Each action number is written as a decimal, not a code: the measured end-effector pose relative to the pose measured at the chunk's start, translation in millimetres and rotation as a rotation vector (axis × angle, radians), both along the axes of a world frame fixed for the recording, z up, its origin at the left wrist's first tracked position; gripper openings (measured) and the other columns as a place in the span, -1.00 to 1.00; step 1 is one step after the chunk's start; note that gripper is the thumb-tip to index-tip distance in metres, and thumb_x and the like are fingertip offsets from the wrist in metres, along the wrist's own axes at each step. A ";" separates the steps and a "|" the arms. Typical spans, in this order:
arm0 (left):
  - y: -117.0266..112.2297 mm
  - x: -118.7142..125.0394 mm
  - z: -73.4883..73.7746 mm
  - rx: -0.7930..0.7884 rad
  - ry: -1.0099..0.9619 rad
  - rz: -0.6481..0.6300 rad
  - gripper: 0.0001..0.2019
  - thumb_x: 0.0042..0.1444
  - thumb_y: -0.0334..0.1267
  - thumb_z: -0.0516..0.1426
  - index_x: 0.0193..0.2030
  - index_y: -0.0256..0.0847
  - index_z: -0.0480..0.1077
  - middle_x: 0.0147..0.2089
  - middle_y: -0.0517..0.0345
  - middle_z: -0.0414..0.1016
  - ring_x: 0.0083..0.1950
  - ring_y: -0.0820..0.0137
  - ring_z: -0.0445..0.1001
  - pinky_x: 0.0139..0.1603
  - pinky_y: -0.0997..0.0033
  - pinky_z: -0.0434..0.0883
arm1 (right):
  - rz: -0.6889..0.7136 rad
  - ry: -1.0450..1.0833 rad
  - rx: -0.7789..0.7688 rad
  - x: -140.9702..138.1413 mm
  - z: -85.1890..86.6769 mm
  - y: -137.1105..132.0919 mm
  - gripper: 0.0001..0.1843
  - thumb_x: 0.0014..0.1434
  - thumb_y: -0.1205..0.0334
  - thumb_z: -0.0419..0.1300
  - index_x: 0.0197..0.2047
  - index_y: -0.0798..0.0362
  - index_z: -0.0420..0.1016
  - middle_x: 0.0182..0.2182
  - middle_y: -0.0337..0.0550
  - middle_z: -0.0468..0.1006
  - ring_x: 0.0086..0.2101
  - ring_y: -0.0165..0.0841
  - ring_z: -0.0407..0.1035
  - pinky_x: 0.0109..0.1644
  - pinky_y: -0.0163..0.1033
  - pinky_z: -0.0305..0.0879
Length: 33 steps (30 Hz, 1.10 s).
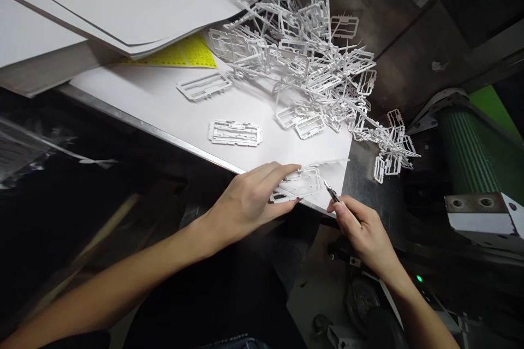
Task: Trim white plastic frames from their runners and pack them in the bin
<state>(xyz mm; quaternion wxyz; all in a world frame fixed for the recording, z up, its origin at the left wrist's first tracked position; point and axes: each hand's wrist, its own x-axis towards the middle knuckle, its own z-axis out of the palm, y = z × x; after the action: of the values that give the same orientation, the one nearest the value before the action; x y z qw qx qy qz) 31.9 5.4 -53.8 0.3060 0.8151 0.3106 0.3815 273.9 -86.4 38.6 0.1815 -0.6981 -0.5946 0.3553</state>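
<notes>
white frame (308, 181) pinched in left hand (256, 193), right hand (366, 234) gripping slanted tool (334, 195)

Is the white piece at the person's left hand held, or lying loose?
Held: the left hand has its thumb along one side of the white piece and fingers along the other.

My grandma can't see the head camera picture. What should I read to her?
The left hand holds a white frame while the right hand holds a small tool, its tip close to the frame. Beyond them lies a tangled pile of similar frames, with two more lying apart from it.
</notes>
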 end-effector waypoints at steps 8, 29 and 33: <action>47.1 -60.7 1.2 0.110 0.244 0.317 -0.50 0.42 0.06 0.13 0.34 -0.20 0.37 0.11 -0.11 0.51 0.14 0.02 0.45 0.21 0.05 0.43 | -0.154 -0.144 0.151 8.3 -8.9 5.0 -0.57 0.30 -0.21 0.37 -0.08 -0.01 0.48 -0.35 -0.25 0.51 -0.44 -0.32 0.36 -0.35 -0.27 0.28; 61.0 -58.8 7.0 0.273 0.157 0.254 -0.37 0.29 -0.07 0.32 0.40 -0.25 0.30 0.24 -0.19 0.47 0.27 0.00 0.37 0.35 -0.10 0.38 | 0.044 -0.413 0.387 11.9 -43.8 50.9 -0.72 0.33 0.00 0.23 -0.01 -0.02 0.44 -0.25 -0.10 0.62 -0.28 -0.13 0.54 -0.25 -0.19 0.30; 43.3 -36.9 9.2 0.272 0.041 0.171 -0.49 0.35 -0.16 0.28 0.36 -0.25 0.32 0.18 -0.13 0.53 0.22 0.10 0.46 0.32 0.01 0.43 | 0.007 -0.287 0.402 14.0 -40.8 51.2 -0.83 0.37 0.09 0.24 -0.06 -0.02 0.44 -0.26 -0.16 0.60 -0.32 -0.24 0.49 -0.23 -0.23 0.31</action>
<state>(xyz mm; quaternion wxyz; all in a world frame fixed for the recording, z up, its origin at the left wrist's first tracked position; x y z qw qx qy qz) -5.0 48.7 -44.7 0.1527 0.8272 0.3302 0.4282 287.9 -35.2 -2.2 0.2291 -0.6890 -0.6756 0.1275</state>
